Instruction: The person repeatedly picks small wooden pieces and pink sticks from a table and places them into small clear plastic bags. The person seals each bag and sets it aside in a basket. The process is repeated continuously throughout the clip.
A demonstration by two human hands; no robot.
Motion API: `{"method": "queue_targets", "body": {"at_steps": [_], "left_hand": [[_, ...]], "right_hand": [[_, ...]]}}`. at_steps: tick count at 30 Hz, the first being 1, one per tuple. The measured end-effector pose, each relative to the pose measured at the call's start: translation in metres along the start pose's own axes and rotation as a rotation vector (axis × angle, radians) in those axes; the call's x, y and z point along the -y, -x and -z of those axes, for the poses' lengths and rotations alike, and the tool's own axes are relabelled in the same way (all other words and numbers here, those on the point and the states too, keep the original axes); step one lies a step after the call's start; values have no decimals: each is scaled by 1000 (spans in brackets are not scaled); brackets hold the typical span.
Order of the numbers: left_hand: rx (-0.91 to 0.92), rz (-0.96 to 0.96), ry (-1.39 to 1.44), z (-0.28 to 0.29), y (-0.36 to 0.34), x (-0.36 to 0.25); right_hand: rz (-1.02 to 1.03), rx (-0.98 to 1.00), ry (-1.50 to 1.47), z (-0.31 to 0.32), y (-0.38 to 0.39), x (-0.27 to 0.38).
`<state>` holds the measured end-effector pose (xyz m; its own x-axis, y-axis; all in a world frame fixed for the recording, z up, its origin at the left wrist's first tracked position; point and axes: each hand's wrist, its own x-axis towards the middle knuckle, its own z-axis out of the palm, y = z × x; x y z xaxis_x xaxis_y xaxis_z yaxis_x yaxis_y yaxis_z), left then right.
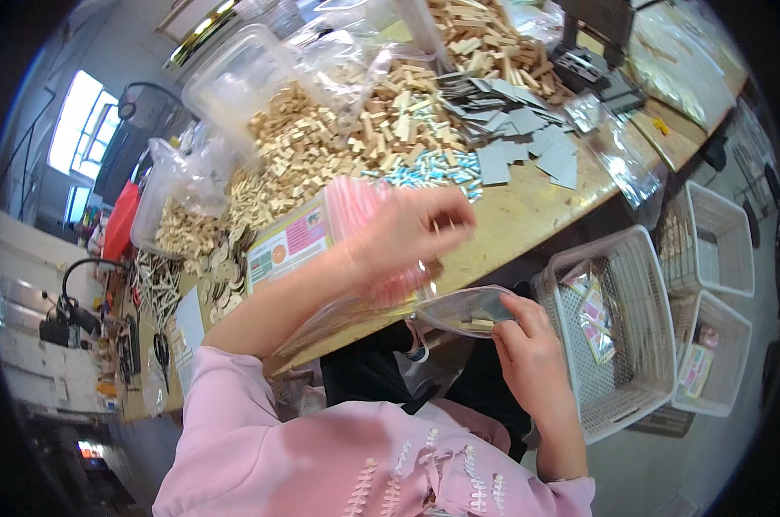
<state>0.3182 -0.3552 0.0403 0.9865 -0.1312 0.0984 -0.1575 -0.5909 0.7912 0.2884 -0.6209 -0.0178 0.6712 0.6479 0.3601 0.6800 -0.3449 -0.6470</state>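
Note:
My left hand [429,220] hovers, fingers curled and slightly blurred, over pink-striped plastic packaging [351,198] and a printed card [287,237] at the table's edge; what it holds, if anything, I cannot make out. My right hand [532,362] grips the rim of a clear plastic bag [442,314], held out at the front edge, with a few small pale wooden pieces [480,324] inside. Beyond both hands lie heaps of small wooden blocks [304,146], blue-and-white small pieces [433,168] and grey square plates [560,166].
Plastic tubs [218,69] and clear bags sit along the back of the wooden table [511,224]. Round wooden pieces [226,293], sticks [157,293] and scissors [160,353] lie at the left. On the right, below table height, stand white baskets [614,388], some holding bagged packets.

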Motion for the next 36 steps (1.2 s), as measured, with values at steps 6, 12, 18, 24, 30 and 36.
{"method": "queue_targets", "body": {"at_steps": [6,12,18,24,30,36], "left_hand": [[67,-127,-33,-12,57,-33],[-229,-20,-318,59,65,11],[-225,173,-671,150,71,98],[-152,143,-762,162,66,124],[-250,142,-712,151,51,127],[-316,171,-552,164,48,146]], "right_hand": [[21,61,23,-3,-8,17],[-12,103,30,5,5,35],[-6,164,17,24,19,58],[40,201,-31,22,14,67],[59,201,-39,8,7,67],[72,208,-58,1,4,64]]}}
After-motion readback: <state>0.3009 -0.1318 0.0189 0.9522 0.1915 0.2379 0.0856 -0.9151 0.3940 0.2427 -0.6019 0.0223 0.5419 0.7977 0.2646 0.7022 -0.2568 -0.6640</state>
